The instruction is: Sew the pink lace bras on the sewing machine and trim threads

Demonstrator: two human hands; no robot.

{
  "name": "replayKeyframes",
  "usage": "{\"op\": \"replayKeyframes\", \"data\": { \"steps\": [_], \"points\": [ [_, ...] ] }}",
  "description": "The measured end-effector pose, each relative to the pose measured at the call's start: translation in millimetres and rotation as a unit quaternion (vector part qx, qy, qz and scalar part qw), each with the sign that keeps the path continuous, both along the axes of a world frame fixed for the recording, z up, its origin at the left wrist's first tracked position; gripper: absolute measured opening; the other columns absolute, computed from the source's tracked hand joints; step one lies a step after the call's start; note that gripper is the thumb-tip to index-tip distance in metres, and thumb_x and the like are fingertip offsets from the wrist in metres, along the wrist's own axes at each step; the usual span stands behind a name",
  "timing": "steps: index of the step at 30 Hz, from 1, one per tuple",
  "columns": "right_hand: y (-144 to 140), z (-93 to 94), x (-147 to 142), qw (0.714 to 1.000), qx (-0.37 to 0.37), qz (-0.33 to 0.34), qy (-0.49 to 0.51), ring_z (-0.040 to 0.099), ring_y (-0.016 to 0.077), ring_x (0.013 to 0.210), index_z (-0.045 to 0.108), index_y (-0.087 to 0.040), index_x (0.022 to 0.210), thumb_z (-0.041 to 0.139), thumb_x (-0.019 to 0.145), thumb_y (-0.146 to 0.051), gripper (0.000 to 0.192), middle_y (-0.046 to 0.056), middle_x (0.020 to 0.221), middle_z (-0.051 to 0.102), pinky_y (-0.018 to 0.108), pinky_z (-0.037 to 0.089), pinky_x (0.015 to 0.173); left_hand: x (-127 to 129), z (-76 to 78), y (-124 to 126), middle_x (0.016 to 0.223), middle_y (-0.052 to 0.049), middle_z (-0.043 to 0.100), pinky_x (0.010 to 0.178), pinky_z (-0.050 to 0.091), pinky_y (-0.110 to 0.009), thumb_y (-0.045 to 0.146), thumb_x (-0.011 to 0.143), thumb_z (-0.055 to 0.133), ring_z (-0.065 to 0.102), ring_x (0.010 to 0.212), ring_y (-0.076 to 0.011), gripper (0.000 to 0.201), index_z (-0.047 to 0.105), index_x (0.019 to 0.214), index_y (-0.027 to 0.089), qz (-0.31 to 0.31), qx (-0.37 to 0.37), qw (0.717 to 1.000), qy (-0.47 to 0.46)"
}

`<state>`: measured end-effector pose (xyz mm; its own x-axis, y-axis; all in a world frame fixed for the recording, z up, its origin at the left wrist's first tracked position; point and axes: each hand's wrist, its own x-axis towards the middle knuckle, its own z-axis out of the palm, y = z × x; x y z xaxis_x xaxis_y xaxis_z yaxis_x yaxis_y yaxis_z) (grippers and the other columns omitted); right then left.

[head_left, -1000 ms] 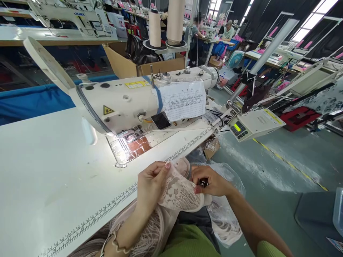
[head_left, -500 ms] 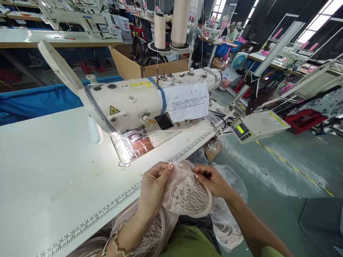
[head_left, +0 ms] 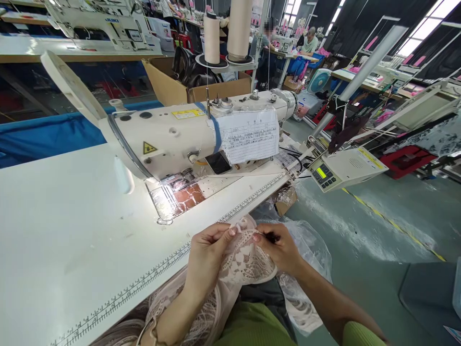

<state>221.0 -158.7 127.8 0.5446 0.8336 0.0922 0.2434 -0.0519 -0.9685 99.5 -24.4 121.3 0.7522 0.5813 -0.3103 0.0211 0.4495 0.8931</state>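
A pale pink lace bra cup (head_left: 248,262) hangs between my two hands, just off the front edge of the sewing table (head_left: 90,230). My left hand (head_left: 209,254) pinches its upper left edge between thumb and fingers. On the upper right edge, my right hand (head_left: 279,245) is closed in a similar pinch; something small and dark shows by its curled fingers, too hidden to name. More lace pieces (head_left: 201,317) lie beneath my left forearm. Beyond the table's ruler strip stands a white sewing machine (head_left: 154,139), its needle area lit.
A handwritten sheet (head_left: 248,137) and a phone-like dark device (head_left: 218,163) are at the machine. Thread cones (head_left: 212,38) stand behind it. To the right are a control box (head_left: 349,168), a clear plastic bag (head_left: 309,250) and a grey bin (head_left: 428,298). Other people work in the background.
My right hand has moved slightly left, closer to my left hand. The lace cup is now more bunched and folded between them, with its top edge gathered.
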Motion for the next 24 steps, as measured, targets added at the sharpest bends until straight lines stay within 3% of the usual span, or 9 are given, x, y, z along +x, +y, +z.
{"op": "replayKeyframes", "data": {
  "steps": [4, 9, 17, 20, 22, 24],
  "points": [
    [1.2, -4.6, 0.6, 0.999, 0.013, -0.017, 0.037, 0.023, 0.008, 0.048, 0.04, -0.02, 0.057, 0.053, 0.093, -0.062, 0.056, -0.005, 0.053, 0.026, 0.028, 0.02, 0.05, 0.2, 1.0, -0.8, 0.06, -0.002, 0.067, 0.051, 0.043, -0.022, 0.05, 0.063, 0.088, 0.056, 0.054, -0.013, 0.039, 0.079, 0.079, 0.015, 0.006, -0.026, 0.999, 0.017],
    [-0.5, -11.9, 4.2, 0.998, 0.019, -0.005, 0.059, 0.02, 0.0079, 0.05, 0.035, -0.02, 0.057, 0.053, 0.095, -0.055, 0.055, -0.006, 0.055, 0.023, 0.028, 0.018, 0.051, 0.0, 2.1, 0.6, 0.069, -0.004, 0.074, 0.055, 0.045, -0.021, 0.052, 0.062, 0.089, 0.057, 0.057, -0.0122, 0.041, 0.08, 0.079, 0.016, 0.003, -0.037, 0.999, 0.023],
    [-5.2, -0.5, 7.0, 0.996, -0.03, 0.045, 0.069, 0.026, 0.0085, 0.051, 0.045, -0.019, 0.059, 0.056, 0.091, -0.063, 0.055, -0.005, 0.055, 0.027, 0.028, 0.021, 0.051, 3.9, -0.3, 1.8, 0.069, -0.004, 0.073, 0.061, 0.048, -0.023, 0.054, 0.063, 0.088, 0.059, 0.062, -0.0133, 0.041, 0.079, 0.077, 0.016, 0.013, 0.007, 1.0, 0.008],
    [-7.2, 0.9, 6.1, 0.996, -0.014, 0.047, 0.071, 0.025, 0.0084, 0.05, 0.044, -0.02, 0.057, 0.057, 0.092, -0.06, 0.055, -0.005, 0.054, 0.028, 0.028, 0.022, 0.05, 3.0, 1.9, 5.3, 0.099, -0.008, 0.076, 0.082, 0.054, -0.03, 0.055, 0.074, 0.08, 0.068, 0.093, -0.0228, 0.042, 0.078, 0.095, 0.019, -0.029, 0.087, 0.996, -0.009],
    [-9.3, 2.9, 6.2, 0.996, -0.001, 0.043, 0.082, 0.023, 0.0079, 0.048, 0.048, -0.019, 0.057, 0.059, 0.091, -0.058, 0.053, -0.006, 0.052, 0.028, 0.027, 0.021, 0.049, 1.1, 1.2, 10.5, 0.13, -0.009, 0.067, 0.104, 0.047, -0.037, 0.056, 0.086, 0.069, 0.059, 0.123, -0.027, 0.045, 0.071, 0.117, 0.023, -0.045, 0.174, 0.983, -0.046],
    [-12.1, 9.3, 6.2, 0.994, 0.017, 0.033, 0.101, 0.023, 0.0078, 0.045, 0.055, -0.019, 0.057, 0.062, 0.089, -0.059, 0.051, -0.006, 0.05, 0.03, 0.027, 0.021, 0.046, 0.3, -3.1, 16.5, 0.141, -0.011, 0.058, 0.112, 0.041, -0.042, 0.065, 0.093, 0.051, 0.052, 0.132, -0.0282, 0.057, 0.06, 0.132, 0.025, -0.115, 0.234, 0.96, -0.104]
  ]
}}
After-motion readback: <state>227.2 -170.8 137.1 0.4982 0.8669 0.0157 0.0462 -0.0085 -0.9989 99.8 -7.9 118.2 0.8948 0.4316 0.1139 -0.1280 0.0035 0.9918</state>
